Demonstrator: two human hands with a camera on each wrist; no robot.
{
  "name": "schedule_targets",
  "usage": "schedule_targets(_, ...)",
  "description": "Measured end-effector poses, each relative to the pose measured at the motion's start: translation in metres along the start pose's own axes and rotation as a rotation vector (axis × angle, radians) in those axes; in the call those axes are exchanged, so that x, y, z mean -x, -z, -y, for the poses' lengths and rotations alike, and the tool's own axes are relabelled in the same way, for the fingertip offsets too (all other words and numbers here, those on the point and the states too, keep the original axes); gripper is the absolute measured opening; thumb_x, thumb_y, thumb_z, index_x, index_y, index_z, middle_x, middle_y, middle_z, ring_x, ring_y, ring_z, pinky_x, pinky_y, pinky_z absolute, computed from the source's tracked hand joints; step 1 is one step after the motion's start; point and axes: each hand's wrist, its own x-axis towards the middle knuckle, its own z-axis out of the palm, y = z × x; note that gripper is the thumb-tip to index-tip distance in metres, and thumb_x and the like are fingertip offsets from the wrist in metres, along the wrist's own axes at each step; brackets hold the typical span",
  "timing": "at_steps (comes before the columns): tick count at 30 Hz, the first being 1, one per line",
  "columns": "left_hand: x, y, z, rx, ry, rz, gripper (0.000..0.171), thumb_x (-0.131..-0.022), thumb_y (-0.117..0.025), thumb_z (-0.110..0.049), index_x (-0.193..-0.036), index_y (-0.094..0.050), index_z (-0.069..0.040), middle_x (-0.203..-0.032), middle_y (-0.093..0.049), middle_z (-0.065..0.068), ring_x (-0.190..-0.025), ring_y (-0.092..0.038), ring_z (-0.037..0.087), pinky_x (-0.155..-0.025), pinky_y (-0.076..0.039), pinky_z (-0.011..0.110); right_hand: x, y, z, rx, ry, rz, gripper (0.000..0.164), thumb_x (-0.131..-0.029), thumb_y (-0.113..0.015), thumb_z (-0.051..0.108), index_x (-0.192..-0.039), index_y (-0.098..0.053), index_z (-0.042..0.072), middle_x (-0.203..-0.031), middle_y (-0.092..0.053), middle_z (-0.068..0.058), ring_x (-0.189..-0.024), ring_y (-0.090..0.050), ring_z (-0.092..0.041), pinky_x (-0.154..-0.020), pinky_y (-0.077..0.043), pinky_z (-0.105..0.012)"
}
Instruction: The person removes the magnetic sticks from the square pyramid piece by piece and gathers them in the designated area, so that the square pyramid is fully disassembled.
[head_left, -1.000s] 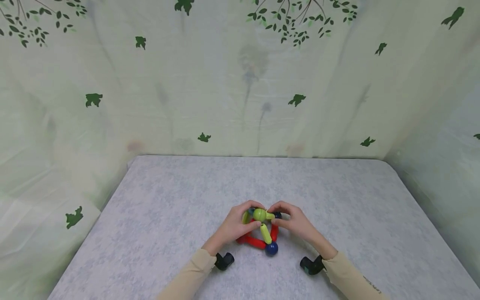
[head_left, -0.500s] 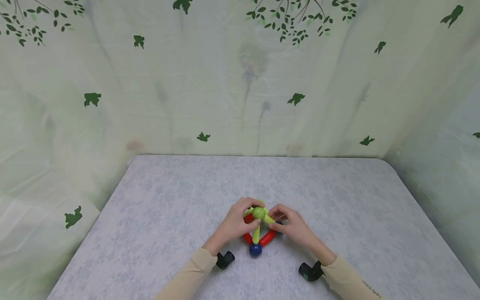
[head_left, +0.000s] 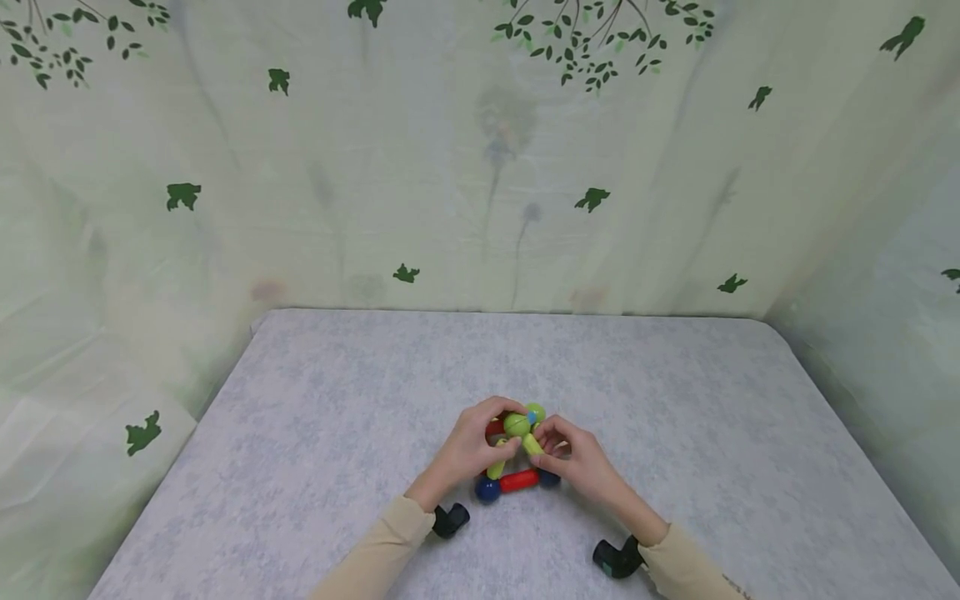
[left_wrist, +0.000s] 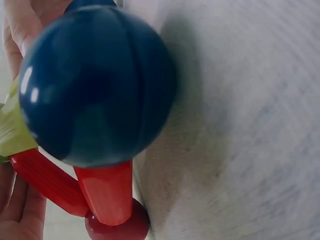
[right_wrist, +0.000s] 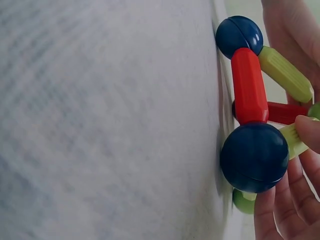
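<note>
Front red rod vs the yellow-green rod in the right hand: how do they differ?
Colour: the red rod is red, the yellow-green rod yellow-green.
Pose: the red rod lies low between two blue balls; the yellow-green rod slants up from one of them.
Contact: the right hand pinches the yellow-green rod; no finger touches the red rod.
Shared: both meet the blue ball nearer the right hand.

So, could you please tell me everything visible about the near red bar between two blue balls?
The straight, faceted red bar looks like plastic and narrows toward its ends. In the head view it lies nearly level, touching a glossy dark blue ball on its left and another on its right; nothing else visibly touches it.
</note>
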Motion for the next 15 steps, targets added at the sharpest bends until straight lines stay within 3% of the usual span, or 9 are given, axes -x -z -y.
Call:
schedule_targets(7,-0.004,0.008,0.000,0.056,0.036,-0.052,0.031,-0.086,-0.068,0.000,-0.116,-0.060,-0.005,-0.110,-0.063,0.007,-0.092,-0.060,0.016,-0.075,-0.055,0.033,0.007,0.004,0.029,0.001,-0.015,0.010,0.017,-0.085,-0.069,0.000,-0.099,-0.058,0.001,-0.090,-0.059,-0.006,-0.079,-0.056,-0.020,-0.073,-0.049,-0.030)
schedule_targets(11,-0.002,0.008,0.001,0.068,0.019,-0.015,0.032,-0.087,-0.068,-0.001,-0.117,-0.059,-0.005,-0.111,-0.062,0.008,-0.094,-0.060,0.017,-0.078,-0.054,0.035,0.004,0.006,0.015,-0.036,-0.018,0.008,0.017,-0.087,-0.066,0.001,-0.103,-0.060,0.001,-0.095,-0.062,-0.006,-0.083,-0.059,-0.020,-0.074,-0.050,-0.029)
schedule_targets(15,-0.002,0.005,-0.001,0.071,0.018,-0.015,0.035,-0.084,-0.069,0.002,-0.117,-0.057,-0.002,-0.111,-0.060,0.010,-0.097,-0.059,0.019,-0.080,-0.054,0.035,-0.008,0.011,-0.003,-0.048,0.024,-0.050,0.018,-0.088,-0.062,-0.001,-0.106,-0.061,0.002,-0.101,-0.064,-0.008,-0.091,-0.060,-0.023,-0.078,-0.051,-0.033)
